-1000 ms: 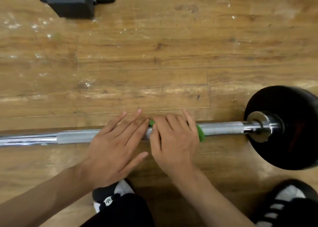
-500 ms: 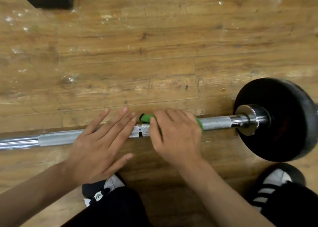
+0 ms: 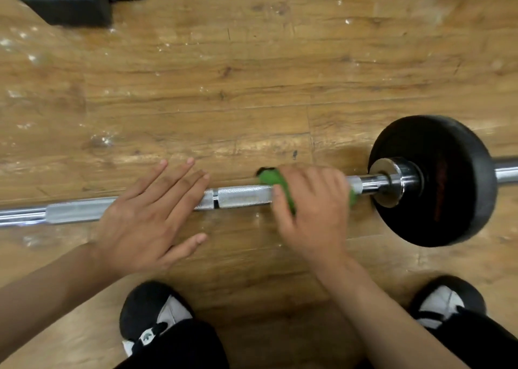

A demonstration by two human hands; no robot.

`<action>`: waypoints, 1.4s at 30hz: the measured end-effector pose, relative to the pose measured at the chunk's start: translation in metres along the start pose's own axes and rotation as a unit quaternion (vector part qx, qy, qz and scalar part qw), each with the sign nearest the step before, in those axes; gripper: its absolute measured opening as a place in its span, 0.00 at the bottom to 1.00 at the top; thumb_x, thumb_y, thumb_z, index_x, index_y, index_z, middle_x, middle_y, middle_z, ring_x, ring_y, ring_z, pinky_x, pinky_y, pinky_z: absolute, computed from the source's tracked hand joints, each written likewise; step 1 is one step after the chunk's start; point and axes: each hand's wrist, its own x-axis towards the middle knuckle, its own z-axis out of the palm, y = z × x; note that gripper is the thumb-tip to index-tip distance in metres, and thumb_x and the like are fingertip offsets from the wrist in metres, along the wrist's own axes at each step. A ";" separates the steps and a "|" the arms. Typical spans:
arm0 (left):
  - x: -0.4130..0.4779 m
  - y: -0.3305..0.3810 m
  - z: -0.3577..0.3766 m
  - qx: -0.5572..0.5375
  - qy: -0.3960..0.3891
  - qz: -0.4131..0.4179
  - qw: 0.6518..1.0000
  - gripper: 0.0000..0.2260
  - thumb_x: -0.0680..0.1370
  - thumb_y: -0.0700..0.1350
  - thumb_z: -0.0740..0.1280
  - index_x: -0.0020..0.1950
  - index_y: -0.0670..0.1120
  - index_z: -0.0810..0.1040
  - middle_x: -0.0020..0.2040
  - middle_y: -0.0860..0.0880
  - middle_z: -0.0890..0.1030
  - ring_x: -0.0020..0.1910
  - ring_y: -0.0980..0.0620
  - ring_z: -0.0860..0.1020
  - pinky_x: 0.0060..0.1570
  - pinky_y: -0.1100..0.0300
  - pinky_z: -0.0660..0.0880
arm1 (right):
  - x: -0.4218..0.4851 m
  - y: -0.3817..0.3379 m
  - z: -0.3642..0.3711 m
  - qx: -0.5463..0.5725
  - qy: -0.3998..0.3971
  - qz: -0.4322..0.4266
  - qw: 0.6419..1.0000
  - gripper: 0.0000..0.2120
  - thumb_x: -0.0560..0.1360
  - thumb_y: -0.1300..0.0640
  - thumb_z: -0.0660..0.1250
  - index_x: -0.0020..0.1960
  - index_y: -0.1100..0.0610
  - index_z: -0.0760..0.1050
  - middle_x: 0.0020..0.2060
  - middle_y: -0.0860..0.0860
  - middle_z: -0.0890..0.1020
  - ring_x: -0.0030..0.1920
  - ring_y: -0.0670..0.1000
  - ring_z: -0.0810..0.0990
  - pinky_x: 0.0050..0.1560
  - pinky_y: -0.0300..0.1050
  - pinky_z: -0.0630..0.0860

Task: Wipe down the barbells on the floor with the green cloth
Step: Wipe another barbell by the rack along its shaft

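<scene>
The barbell (image 3: 244, 197) lies flat on the wooden floor (image 3: 252, 74), its long axis running left to right in front of the crouching person. Its black weight plate (image 3: 437, 181) is at the right end and bare shaft runs out of view on the left.

The right hand (image 3: 311, 209) is curled over the shaft with the green cloth (image 3: 276, 182) wrapped under the fingers, gripping cloth and bar together. A green edge shows on both sides of that hand. The left hand (image 3: 145, 217) lies open and flat, fingers straight, pressing down on the knurled section as if to stop the bar rolling.

What the next stroke turns on, I think, is how little room remains on the right. The steel collar (image 3: 392, 181) sits just beside the cloth hand, so travel along the bar that way is almost used up. Everything unwiped lies leftward, toward and beyond the steadying hand.

Compared with 1 second ago, the 2 hands are no longer touching. The right hand has slid the cloth along the shaft toward the plate, exposing a stretch of knurling with a dark ring mark between them. The left hand has kept its flat press in much the same spot.

A black dumbbell (image 3: 64, 1) sits well apart at the far left, and 2 black-and-white shoes (image 3: 151, 312) flank the person's knees.
</scene>
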 end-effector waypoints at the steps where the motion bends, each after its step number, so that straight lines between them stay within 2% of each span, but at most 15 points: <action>1: 0.004 -0.003 0.000 0.002 -0.001 -0.005 1.000 0.34 0.86 0.61 0.52 0.77 0.34 0.69 0.74 0.36 0.74 0.80 0.37 0.65 0.79 0.39 0.61 | 0.002 0.014 -0.003 -0.023 0.027 0.039 0.999 0.14 0.82 0.52 0.61 0.55 0.59 0.82 0.45 0.54 0.81 0.46 0.57 0.76 0.56 0.54 0.69; 5: 0.025 -0.019 0.000 -0.003 -0.011 -0.033 0.999 0.34 0.86 0.62 0.50 0.75 0.36 0.73 0.71 0.38 0.78 0.79 0.39 0.67 0.79 0.42 0.60 | 0.041 -0.009 0.012 -0.033 0.072 0.245 0.966 0.11 0.79 0.54 0.62 0.45 0.56 0.81 0.38 0.51 0.80 0.44 0.55 0.73 0.61 0.57 0.68; 6: 0.030 -0.023 -0.001 -0.011 -0.013 -0.039 0.999 0.34 0.86 0.63 0.50 0.74 0.36 0.74 0.70 0.38 0.79 0.78 0.39 0.69 0.78 0.42 0.62 | 0.053 -0.030 0.021 -0.038 0.047 0.239 0.969 0.11 0.78 0.52 0.62 0.44 0.54 0.81 0.38 0.50 0.81 0.43 0.55 0.74 0.59 0.55 0.67; 9: 0.045 -0.038 -0.001 -0.024 -0.013 -0.044 0.999 0.32 0.86 0.63 0.50 0.70 0.37 0.76 0.66 0.39 0.80 0.72 0.40 0.75 0.68 0.46 0.71 | 0.068 -0.069 0.039 -0.014 -0.034 0.058 0.998 0.14 0.77 0.48 0.60 0.45 0.54 0.81 0.39 0.53 0.82 0.42 0.59 0.77 0.49 0.53 0.65; 12: 0.057 -0.057 -0.004 -0.017 -0.013 -0.056 0.998 0.31 0.85 0.62 0.51 0.70 0.38 0.76 0.66 0.39 0.80 0.71 0.38 0.76 0.69 0.43 0.70 | 0.080 -0.025 0.028 -0.017 -0.022 -0.019 0.999 0.13 0.81 0.48 0.60 0.49 0.55 0.80 0.40 0.54 0.81 0.42 0.60 0.77 0.48 0.53 0.65; 16: 0.054 -0.074 -0.004 0.006 0.018 -0.153 0.988 0.30 0.84 0.60 0.53 0.71 0.38 0.76 0.66 0.38 0.80 0.70 0.35 0.75 0.77 0.36 0.59 | 0.096 0.042 0.013 -0.094 0.076 0.157 0.980 0.13 0.82 0.51 0.60 0.50 0.58 0.79 0.42 0.57 0.79 0.47 0.61 0.75 0.57 0.56 0.67; 19: 0.055 -0.083 0.002 0.040 0.013 -0.166 0.985 0.31 0.83 0.61 0.52 0.72 0.38 0.75 0.66 0.39 0.80 0.69 0.36 0.75 0.76 0.37 0.61 | 0.118 0.012 0.035 -0.075 0.096 0.245 0.962 0.14 0.81 0.52 0.59 0.49 0.57 0.81 0.45 0.56 0.82 0.51 0.60 0.76 0.65 0.58 0.68; 23: 0.076 -0.101 0.004 0.041 0.030 -0.155 0.987 0.31 0.84 0.62 0.52 0.70 0.40 0.77 0.68 0.42 0.80 0.69 0.38 0.76 0.76 0.40 0.62 | 0.131 -0.058 0.064 -0.029 0.018 0.016 0.999 0.15 0.82 0.49 0.56 0.52 0.53 0.81 0.47 0.53 0.83 0.48 0.59 0.78 0.54 0.53 0.65; 27: 0.077 -0.113 0.005 0.056 0.032 -0.179 0.982 0.30 0.84 0.62 0.51 0.74 0.42 0.74 0.74 0.39 0.75 0.76 0.37 0.69 0.79 0.38 0.56 | 0.149 -0.002 0.045 -0.044 -0.039 -0.099 0.993 0.20 0.84 0.46 0.53 0.64 0.53 0.78 0.51 0.53 0.82 0.49 0.59 0.78 0.53 0.52 0.66; 30: 0.075 -0.109 0.009 0.035 0.030 -0.243 0.969 0.33 0.84 0.64 0.48 0.78 0.43 0.69 0.79 0.39 0.69 0.80 0.36 0.63 0.80 0.39 0.52 | 0.150 0.052 0.029 -0.059 0.032 0.016 0.998 0.17 0.84 0.49 0.56 0.62 0.55 0.79 0.48 0.54 0.80 0.50 0.58 0.76 0.59 0.55 0.68; 32: 0.079 -0.107 0.012 0.025 0.033 -0.261 0.965 0.35 0.84 0.66 0.46 0.80 0.43 0.67 0.79 0.40 0.68 0.81 0.38 0.61 0.80 0.40 0.52 | 0.156 0.038 0.041 -0.069 0.078 0.136 0.985 0.14 0.84 0.51 0.57 0.59 0.55 0.79 0.48 0.54 0.80 0.54 0.59 0.76 0.68 0.57 0.66; 34: 0.085 -0.109 0.012 0.017 0.035 -0.270 0.962 0.37 0.83 0.67 0.45 0.79 0.43 0.68 0.78 0.40 0.70 0.81 0.38 0.62 0.78 0.41 0.54 | 0.165 -0.007 0.062 -0.066 0.092 0.170 0.979 0.13 0.82 0.52 0.58 0.55 0.54 0.80 0.48 0.54 0.80 0.54 0.59 0.76 0.70 0.59 0.65; 38: 0.089 -0.118 0.009 0.006 0.020 -0.253 0.967 0.36 0.84 0.67 0.43 0.80 0.43 0.68 0.76 0.42 0.72 0.81 0.41 0.62 0.75 0.43 0.58 | 0.169 -0.072 0.091 -0.022 0.017 -0.064 0.998 0.15 0.84 0.50 0.56 0.61 0.51 0.80 0.52 0.53 0.81 0.51 0.58 0.76 0.58 0.55 0.67; 40: 0.089 -0.124 0.010 -0.005 0.023 -0.246 0.969 0.35 0.84 0.66 0.44 0.80 0.43 0.68 0.76 0.43 0.73 0.81 0.41 0.62 0.75 0.43 0.59 | 0.174 -0.051 0.087 -0.044 -0.007 -0.153 0.987 0.18 0.85 0.48 0.55 0.70 0.49 0.76 0.58 0.54 0.81 0.52 0.58 0.77 0.56 0.53 0.67; 42: 0.090 -0.125 0.010 -0.011 0.032 -0.247 0.968 0.34 0.84 0.64 0.46 0.80 0.43 0.68 0.76 0.43 0.73 0.81 0.41 0.62 0.75 0.43 0.58 | 0.171 -0.010 0.076 -0.077 -0.008 -0.173 0.982 0.20 0.87 0.46 0.54 0.75 0.49 0.72 0.62 0.57 0.79 0.53 0.60 0.76 0.57 0.53 0.67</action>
